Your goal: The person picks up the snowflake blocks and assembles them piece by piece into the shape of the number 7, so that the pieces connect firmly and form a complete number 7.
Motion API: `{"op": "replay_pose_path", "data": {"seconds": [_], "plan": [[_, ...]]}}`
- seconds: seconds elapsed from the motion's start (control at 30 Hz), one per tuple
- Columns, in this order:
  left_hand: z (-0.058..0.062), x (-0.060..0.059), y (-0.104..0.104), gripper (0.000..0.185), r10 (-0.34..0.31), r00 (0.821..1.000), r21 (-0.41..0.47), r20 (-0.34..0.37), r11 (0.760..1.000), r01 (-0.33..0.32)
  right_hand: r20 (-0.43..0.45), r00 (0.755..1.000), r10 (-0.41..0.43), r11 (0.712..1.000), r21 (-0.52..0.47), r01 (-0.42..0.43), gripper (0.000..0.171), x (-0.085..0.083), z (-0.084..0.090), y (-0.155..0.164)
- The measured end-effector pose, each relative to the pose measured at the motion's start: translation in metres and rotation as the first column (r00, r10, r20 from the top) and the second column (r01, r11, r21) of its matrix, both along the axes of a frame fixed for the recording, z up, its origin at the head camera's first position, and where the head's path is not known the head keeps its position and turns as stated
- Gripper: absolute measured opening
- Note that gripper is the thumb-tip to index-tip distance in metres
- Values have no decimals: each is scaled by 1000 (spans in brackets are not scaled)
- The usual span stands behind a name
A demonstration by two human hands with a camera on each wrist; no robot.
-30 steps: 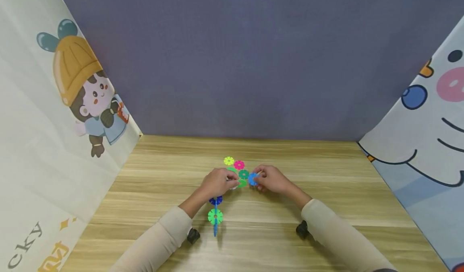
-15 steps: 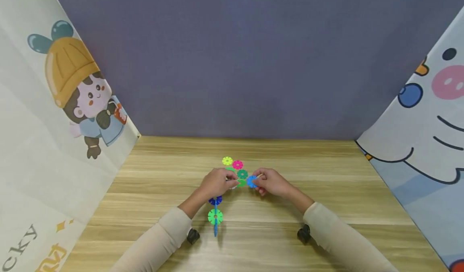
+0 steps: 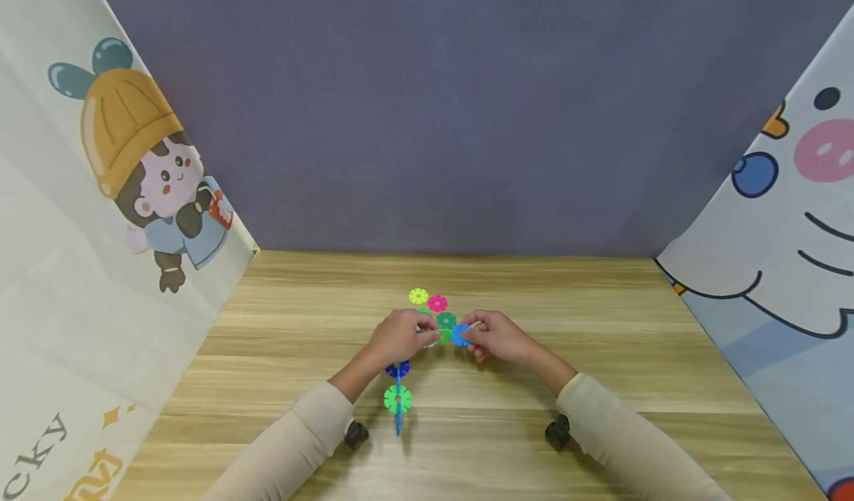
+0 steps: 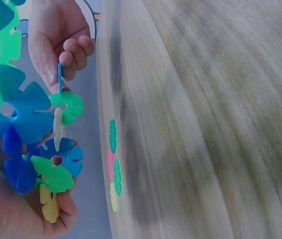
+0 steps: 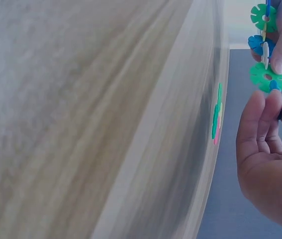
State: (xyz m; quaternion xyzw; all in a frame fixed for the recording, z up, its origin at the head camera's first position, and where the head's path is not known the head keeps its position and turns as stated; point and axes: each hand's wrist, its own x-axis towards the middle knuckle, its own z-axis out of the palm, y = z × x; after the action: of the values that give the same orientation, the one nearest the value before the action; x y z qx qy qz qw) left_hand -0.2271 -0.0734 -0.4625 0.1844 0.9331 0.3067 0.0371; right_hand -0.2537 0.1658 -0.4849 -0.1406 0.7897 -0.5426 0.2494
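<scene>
Midair above the wooden table (image 3: 600, 316), the left hand (image 3: 399, 336) grips a chain of interlocked snowflake discs (image 3: 397, 397), green and blue, while the right hand (image 3: 497, 334) pinches a blue disc (image 3: 460, 333) against its end.

Three loose discs (image 3: 432, 307) on the table (image 3: 600, 353), just behind both hands' joined chain (image 3: 398, 393).

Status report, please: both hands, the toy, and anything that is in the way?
Left hand grips the disc chain. Right hand pinches a blue disc at the chain's green disc. Three loose discs lie on the table behind, not in the way.
</scene>
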Motion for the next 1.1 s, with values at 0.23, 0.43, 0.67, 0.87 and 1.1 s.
{"op": "replay_pose_path", "data": {"seconds": [0.23, 0.43, 0.67, 0.87, 1.1], "plan": [[2, 2, 0, 10, -1, 1000, 10, -13, 1000, 1, 24, 1000, -20, 999, -27, 21, 32, 2, -2, -3], [3, 3, 2, 11, 12, 997, -9, -80, 1000, -13, 47, 998, -33, 996, -78, 37, 30, 3, -3, -5], [3, 4, 4, 11, 36, 991, 5, -131, 999, -36, 93, 994, -57, 988, -140, 70, 29, 3, -3, -8], [2, 6, 5, 13, 34, 986, -8, -166, 999, -36, 117, 991, -70, 980, -180, 90, 31, 4, -7, -11], [5, 6, 5, 15, 47, 984, -21, -172, 998, -51, 139, 986, -93, 965, -231, 124, 27, 7, -10, -17]]}}
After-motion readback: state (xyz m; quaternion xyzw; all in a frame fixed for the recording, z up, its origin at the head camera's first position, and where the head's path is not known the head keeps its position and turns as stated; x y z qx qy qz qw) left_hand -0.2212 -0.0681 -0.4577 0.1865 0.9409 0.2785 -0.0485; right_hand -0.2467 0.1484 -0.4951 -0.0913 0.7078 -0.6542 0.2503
